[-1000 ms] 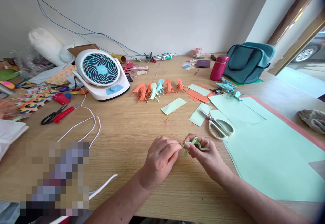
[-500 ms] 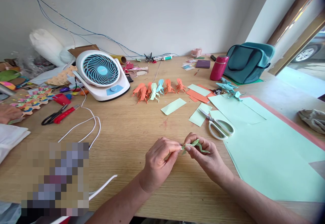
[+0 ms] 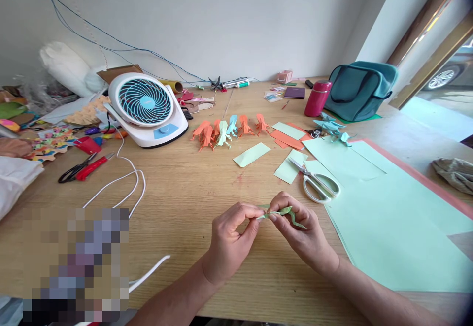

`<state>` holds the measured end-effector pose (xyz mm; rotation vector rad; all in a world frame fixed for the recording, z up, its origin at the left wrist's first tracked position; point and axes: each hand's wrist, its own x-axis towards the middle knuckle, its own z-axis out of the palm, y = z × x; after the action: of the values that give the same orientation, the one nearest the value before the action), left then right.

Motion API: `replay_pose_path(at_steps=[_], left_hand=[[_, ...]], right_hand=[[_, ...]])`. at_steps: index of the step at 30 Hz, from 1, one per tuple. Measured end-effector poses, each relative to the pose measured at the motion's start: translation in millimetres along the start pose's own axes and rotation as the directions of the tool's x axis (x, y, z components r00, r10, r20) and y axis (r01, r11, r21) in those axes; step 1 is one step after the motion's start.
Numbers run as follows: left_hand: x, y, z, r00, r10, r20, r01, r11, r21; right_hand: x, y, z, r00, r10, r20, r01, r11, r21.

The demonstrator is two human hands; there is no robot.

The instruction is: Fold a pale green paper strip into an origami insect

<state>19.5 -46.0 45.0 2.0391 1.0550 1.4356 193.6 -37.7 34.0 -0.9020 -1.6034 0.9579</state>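
Note:
A small folded light-green paper figure [image 3: 285,211] is held between my two hands above the front of the table. My left hand [image 3: 232,232] pinches its left end with thumb and forefinger. Closed around its middle is my right hand [image 3: 299,230], and a thin bent paper strip sticks out past the fingers. Part of the figure is hidden by the fingertips. Beyond my hands stand several finished paper figures, orange [image 3: 207,136], pale green [image 3: 223,134] and blue [image 3: 232,125]. White-handled scissors [image 3: 320,188] lie to the right, their blades over cut green paper pieces [image 3: 290,167].
Large green sheets [image 3: 391,237] cover the right side, with blue paper figures [image 3: 330,126] behind. A fan [image 3: 148,109], pink flask [image 3: 318,98] and teal bag [image 3: 360,92] stand farther back. At left lie a white cable [image 3: 138,188], red-handled cutter [image 3: 92,167] and another person's hand [image 3: 15,147].
My left fingers have shifted slightly along the figure's left end, and a flat green strip now shows behind them. The other person's hand at far left has moved up a little.

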Motion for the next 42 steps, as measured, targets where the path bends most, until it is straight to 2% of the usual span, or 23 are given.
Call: replay_pose_path(at_steps=[5, 13, 21, 26, 36, 42], left_hand=[[0.7, 1.9, 1.1, 0.994, -0.109, 0.023, 0.110, 0.992, -0.061], [-0.2, 1.2, 2.5, 0.981, -0.191, 0.045, 0.195, 0.974, -0.119], [0.8, 0.3, 2.6, 0.991, -0.132, 0.009, 0.132, 0.990, -0.056], [0.5, -0.2, 2.0, 0.990, -0.141, 0.016, 0.141, 0.989, -0.036], [1.7, -0.4, 2.2, 0.993, -0.113, 0.027, 0.114, 0.993, -0.043], [-0.1, -0.2, 2.6, 0.988, -0.151, 0.029, 0.152, 0.988, -0.032]], right_hand=[[-1.6, -0.7, 0.7, 0.998, -0.060, -0.033, 0.057, 0.995, -0.085], [-0.3, -1.1, 2.2, 0.998, -0.019, -0.065, 0.014, 0.998, -0.065], [-0.5, -0.8, 2.4, 0.998, 0.026, -0.063, -0.028, 0.999, -0.029], [-0.4, 0.0, 2.6, 0.997, 0.040, -0.063, -0.042, 0.999, -0.020], [-0.6, -3.0, 0.3, 0.996, -0.068, -0.054, 0.062, 0.992, -0.114], [-1.0, -3.6, 0.7, 0.994, -0.085, -0.062, 0.077, 0.990, -0.122]])
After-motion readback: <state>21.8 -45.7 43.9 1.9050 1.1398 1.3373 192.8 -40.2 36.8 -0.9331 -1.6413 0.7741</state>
